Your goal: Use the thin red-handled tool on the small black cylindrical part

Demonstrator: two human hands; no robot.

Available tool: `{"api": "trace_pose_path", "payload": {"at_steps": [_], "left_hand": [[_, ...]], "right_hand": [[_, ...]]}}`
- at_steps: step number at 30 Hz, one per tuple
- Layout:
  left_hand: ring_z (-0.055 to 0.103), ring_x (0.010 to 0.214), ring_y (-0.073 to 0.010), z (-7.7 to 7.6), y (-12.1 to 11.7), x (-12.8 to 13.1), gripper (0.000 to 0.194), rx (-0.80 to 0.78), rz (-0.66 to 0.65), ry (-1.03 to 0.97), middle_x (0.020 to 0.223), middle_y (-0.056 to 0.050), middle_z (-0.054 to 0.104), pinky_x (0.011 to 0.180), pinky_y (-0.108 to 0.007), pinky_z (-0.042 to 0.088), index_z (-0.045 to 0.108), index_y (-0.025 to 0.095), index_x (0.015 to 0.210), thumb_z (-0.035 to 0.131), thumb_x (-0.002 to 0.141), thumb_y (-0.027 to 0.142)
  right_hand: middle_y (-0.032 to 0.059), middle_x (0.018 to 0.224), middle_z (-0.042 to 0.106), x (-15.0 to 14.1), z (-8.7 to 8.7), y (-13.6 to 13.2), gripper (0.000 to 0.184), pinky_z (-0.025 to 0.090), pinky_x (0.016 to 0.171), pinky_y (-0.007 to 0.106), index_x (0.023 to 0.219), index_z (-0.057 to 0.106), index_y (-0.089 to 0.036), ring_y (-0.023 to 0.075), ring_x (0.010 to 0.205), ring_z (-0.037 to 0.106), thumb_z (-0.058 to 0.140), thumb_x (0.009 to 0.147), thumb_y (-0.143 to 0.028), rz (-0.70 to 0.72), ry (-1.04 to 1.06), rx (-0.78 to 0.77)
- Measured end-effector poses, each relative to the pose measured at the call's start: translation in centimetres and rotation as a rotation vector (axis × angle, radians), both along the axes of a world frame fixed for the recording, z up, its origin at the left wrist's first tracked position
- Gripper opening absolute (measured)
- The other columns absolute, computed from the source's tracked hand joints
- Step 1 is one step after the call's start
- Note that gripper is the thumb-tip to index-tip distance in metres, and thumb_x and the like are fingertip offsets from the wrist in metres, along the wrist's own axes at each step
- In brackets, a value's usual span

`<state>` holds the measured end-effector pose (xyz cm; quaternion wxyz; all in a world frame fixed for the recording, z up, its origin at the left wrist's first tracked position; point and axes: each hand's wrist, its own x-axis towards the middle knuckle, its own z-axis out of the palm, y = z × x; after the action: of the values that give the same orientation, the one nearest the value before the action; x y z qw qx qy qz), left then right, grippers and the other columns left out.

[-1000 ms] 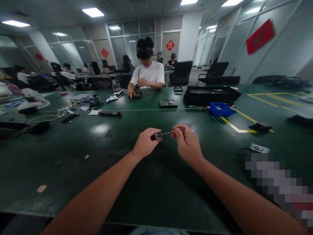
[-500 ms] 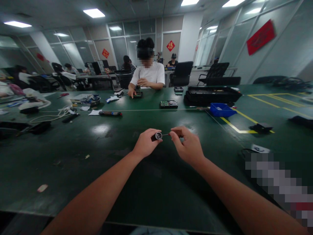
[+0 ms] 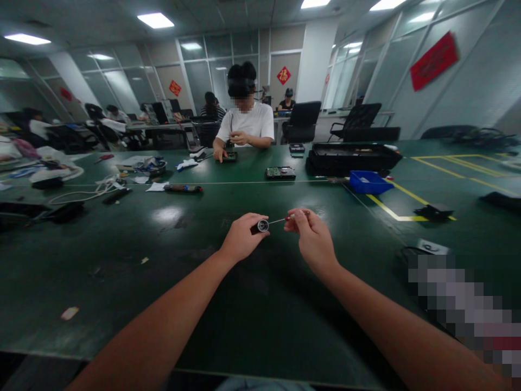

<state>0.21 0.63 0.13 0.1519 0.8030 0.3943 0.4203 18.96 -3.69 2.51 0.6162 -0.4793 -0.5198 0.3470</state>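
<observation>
A dark cylinder with a silver-ringed end is gripped in the left hand over the green table. The right hand pinches a red-handled screwdriver, its thin shaft pointing at the cylinder's rim. Beyond lie a hard drive and, to the right, a blue bin.
</observation>
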Motion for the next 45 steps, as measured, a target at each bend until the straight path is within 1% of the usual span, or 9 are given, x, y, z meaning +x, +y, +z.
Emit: {"api": "trace_pose_path", "payload": {"at_steps": [4, 12, 20, 26, 31, 34, 37, 41, 45], "left_hand": [[0.067, 0.105, -0.0208, 0.2, 0.0, 0.0, 0.037, 0.003, 0.011, -0.009, 0.112, -0.005, 0.073, 0.098, -0.038, 0.053, 0.072, 0.02, 0.112, 0.079, 0.076, 0.015], [0.068, 0.104, -0.0208, 0.0, -0.1, 0.1, 0.037, 0.004, 0.006, 0.013, 0.112, -0.005, 0.073, 0.095, -0.038, 0.054, 0.072, 0.021, 0.113, 0.079, 0.077, 0.018], [0.067, 0.104, -0.0206, -0.3, -0.1, 0.2, 0.037, 0.003, -0.006, 0.007, 0.112, -0.005, 0.073, 0.096, -0.037, 0.053, 0.072, 0.021, 0.112, 0.079, 0.076, 0.017], [0.067, 0.103, -0.0205, -0.4, 0.0, 0.1, 0.034, -0.019, -0.039, 0.01, 0.111, -0.005, 0.073, 0.095, -0.038, 0.053, 0.072, 0.021, 0.111, 0.079, 0.077, 0.017], [0.067, 0.104, -0.0208, -0.4, 0.0, 0.0, 0.036, -0.023, -0.005, 0.009, 0.112, -0.005, 0.073, 0.096, -0.038, 0.053, 0.072, 0.021, 0.111, 0.079, 0.076, 0.016], [0.067, 0.103, -0.0209, -0.4, 0.0, -0.1, 0.036, -0.024, 0.006, 0.004, 0.111, -0.005, 0.073, 0.095, -0.038, 0.053, 0.072, 0.021, 0.111, 0.079, 0.076, 0.015], [0.067, 0.103, -0.021, -0.3, 0.0, -0.1, 0.036, -0.019, 0.006, 0.01, 0.111, -0.005, 0.073, 0.095, -0.038, 0.053, 0.072, 0.021, 0.111, 0.079, 0.076, 0.015], [0.067, 0.105, -0.0219, -0.2, -0.1, 0.0, 0.037, -0.03, 0.033, -0.003, 0.112, -0.005, 0.073, 0.097, -0.039, 0.053, 0.072, 0.021, 0.112, 0.079, 0.076, 0.016], [0.068, 0.105, -0.0213, -0.2, -0.1, 0.1, 0.038, -0.048, -0.01, 0.003, 0.113, -0.005, 0.072, 0.097, -0.039, 0.053, 0.072, 0.021, 0.113, 0.079, 0.076, 0.016]], "right_hand": [[0.0022, 0.081, 0.062, 0.6, 0.0, 0.7, 0.028, 0.056, 0.071, 0.037, 0.091, 0.06, -0.02, 0.0172, 0.071, 0.062, 0.055, 0.091, -0.048, 0.02, 0.195, -0.069], [0.0039, 0.082, 0.068, 0.1, 1.0, -1.1, 0.025, 0.049, 0.072, 0.034, 0.099, 0.061, -0.021, 0.0178, 0.075, 0.065, 0.046, 0.099, -0.041, -0.117, -0.338, 0.138], [0.004, 0.083, 0.071, 0.1, 1.0, -1.2, 0.024, 0.048, 0.071, 0.032, 0.103, 0.062, -0.02, 0.0181, 0.076, 0.068, 0.046, 0.1, -0.037, -0.106, -0.487, 0.175], [0.0005, 0.063, 0.064, 0.5, 1.7, -1.6, 0.032, 0.038, 0.053, 0.029, 0.074, 0.061, -0.021, 0.0153, 0.054, 0.057, 0.062, 0.09, -0.048, -0.143, -0.74, 0.169], [0.0064, 0.093, 0.072, 0.5, 1.8, -1.8, 0.02, 0.048, 0.072, 0.032, 0.111, 0.06, -0.019, 0.0194, 0.081, 0.067, 0.05, 0.097, -0.029, 0.01, -0.773, 0.255], [0.0051, 0.088, 0.07, 0.5, 1.8, -2.0, 0.02, 0.047, 0.073, 0.033, 0.105, 0.062, -0.02, 0.0201, 0.08, 0.065, 0.047, 0.098, -0.032, 0.072, -0.818, 0.271], [0.004, 0.083, 0.069, 0.3, 1.7, -2.1, 0.021, 0.047, 0.071, 0.034, 0.105, 0.063, -0.022, 0.0203, 0.076, 0.065, 0.046, 0.099, -0.033, 0.051, -0.747, 0.255], [0.0054, 0.089, 0.072, 0.0, 1.2, -1.7, 0.021, 0.051, 0.074, 0.036, 0.106, 0.062, -0.022, 0.021, 0.081, 0.068, 0.052, 0.096, -0.037, 0.039, -0.437, 0.167], [0.0044, 0.082, 0.069, 0.3, 0.5, -0.4, 0.026, 0.053, 0.075, 0.037, 0.096, 0.063, -0.02, 0.0191, 0.076, 0.066, 0.052, 0.095, -0.043, 0.011, -0.204, 0.06]]}}
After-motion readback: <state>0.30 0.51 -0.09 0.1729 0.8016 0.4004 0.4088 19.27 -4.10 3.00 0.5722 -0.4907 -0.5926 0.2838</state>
